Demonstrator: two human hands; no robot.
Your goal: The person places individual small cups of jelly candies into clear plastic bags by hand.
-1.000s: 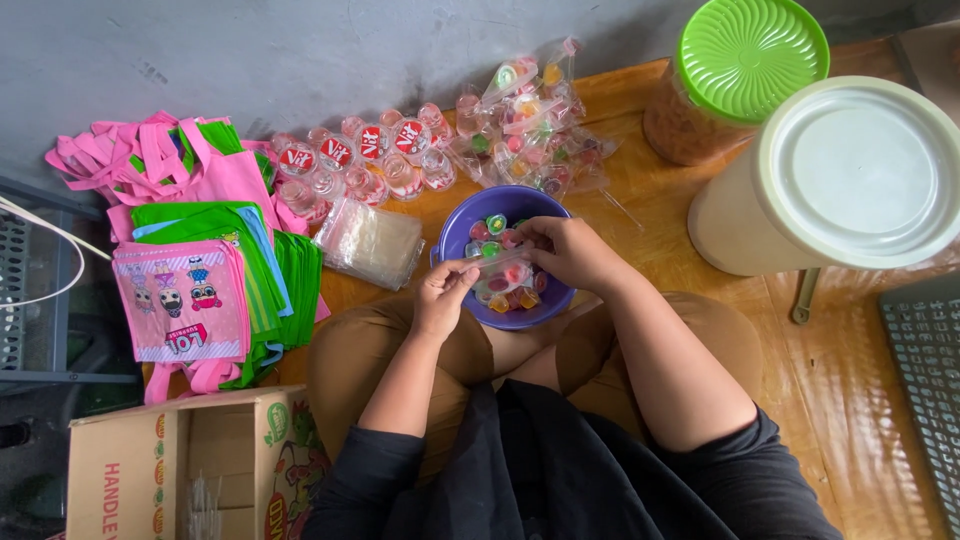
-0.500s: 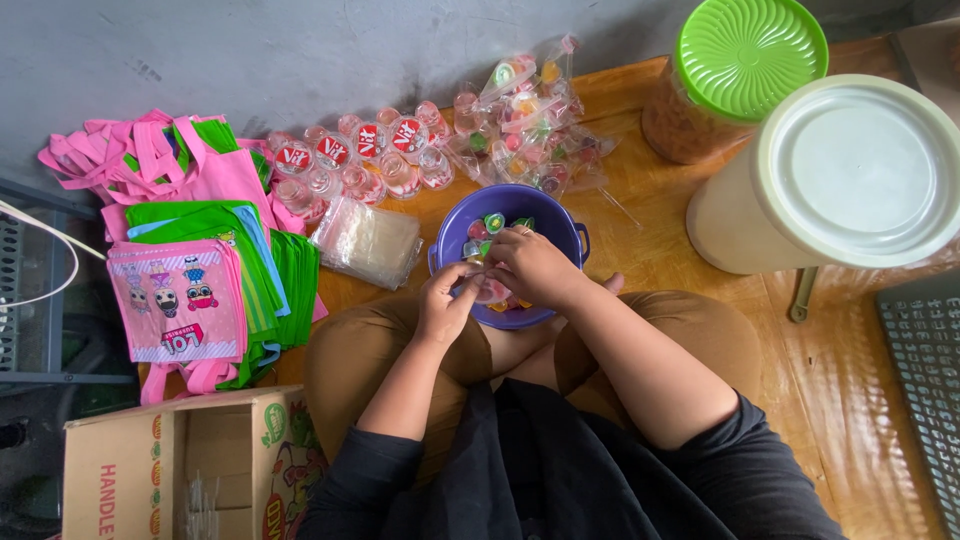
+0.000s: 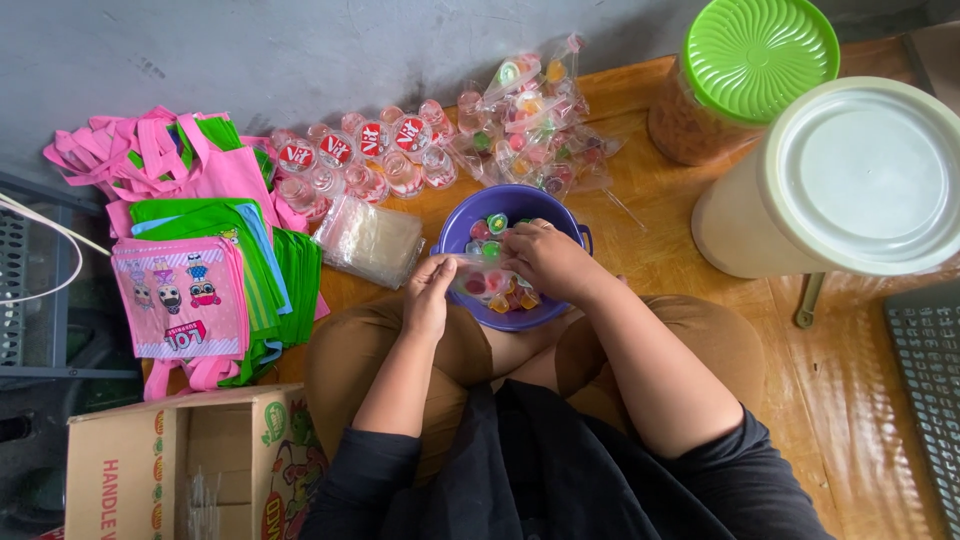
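Filling a small clear plastic bag point(image 3: 478, 280) with little coloured jelly cups point(image 3: 497, 222), by the look of it: mid-step, bag held over the near rim of the purple bowl point(image 3: 455, 230). Left hand point(image 3: 428, 297) pinched shut on the bag's left edge; right hand point(image 3: 548, 262) curled over the bag's other side, fingers closed on it or on a cup, cannot tell which. Next move likely calls for keeping the mouth open while more cups drop in. Bag thin, transparent, already showing red, green and orange cups inside. Bowl sits on the wooden floor point(image 3: 850, 390) before the knees. Beyond it, filled packets point(image 3: 530, 110); left, stack of empty bags point(image 3: 372, 240), pink and green tote bags point(image 3: 190, 250); right, two lidded tubs point(image 3: 860, 180).
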